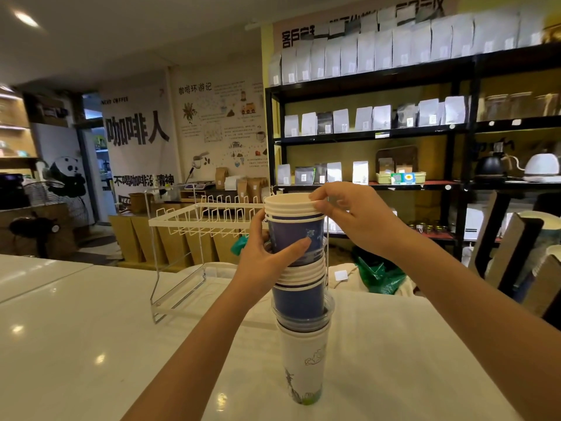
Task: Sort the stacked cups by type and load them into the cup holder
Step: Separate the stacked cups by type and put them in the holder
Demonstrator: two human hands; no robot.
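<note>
The mixed stack of cups (300,287) stands upright on the white tabletop (91,344), toward its near edge, in front of the white wire cup holder (194,220). The left hand (267,253) is wrapped around the upper blue cup (296,238), and the right hand (349,214) pinches the top rims (288,205) with its fingertips. To separate the upper cups, brace the blue cup firmly and lift straight up, without tilting the stack.
</note>
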